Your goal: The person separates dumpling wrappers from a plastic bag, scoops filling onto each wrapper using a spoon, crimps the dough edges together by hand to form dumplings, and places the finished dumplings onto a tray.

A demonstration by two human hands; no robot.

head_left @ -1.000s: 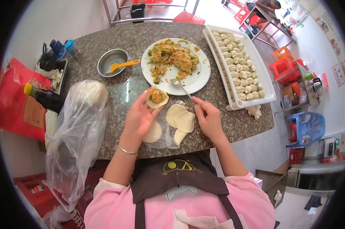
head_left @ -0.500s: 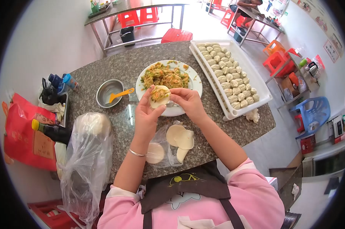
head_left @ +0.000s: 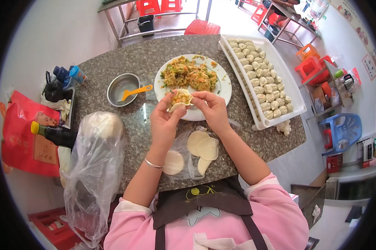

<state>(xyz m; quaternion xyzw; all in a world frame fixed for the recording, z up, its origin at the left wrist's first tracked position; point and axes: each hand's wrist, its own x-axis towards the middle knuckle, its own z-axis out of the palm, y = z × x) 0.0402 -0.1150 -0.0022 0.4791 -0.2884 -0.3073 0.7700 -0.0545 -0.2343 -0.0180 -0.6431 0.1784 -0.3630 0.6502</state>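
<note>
A partly folded dumpling [head_left: 181, 99] shows minced orange and green filling inside its pale dough wrapper. My left hand [head_left: 164, 121] cradles it from the left, fingers and thumb closed around its sides. On the right, my right hand [head_left: 214, 111] pinches the wrapper's edge between thumb and fingers. Both hands are above the near rim of a white plate [head_left: 226, 88], which carries a heap of the same filling [head_left: 189, 76]. Below them, round dough wrappers [head_left: 204, 146] lie overlapping on a thin plastic bag [head_left: 187, 166], with a single wrapper [head_left: 173, 162] to the left.
Rows of pleated dumplings [head_left: 263, 75] fill a white tray [head_left: 297, 96] at the right. Left of the plate are a metal bowl [head_left: 113, 89] and an orange-handled utensil [head_left: 141, 89]. A plastic-wrapped bundle [head_left: 97, 146] and a yellow-capped bottle [head_left: 57, 134] stand at the left.
The wrapper was spread open around the filling; now its edges are drawn up and folded inward. My right hand has closed onto its edge. The whole view has shifted slightly.
</note>
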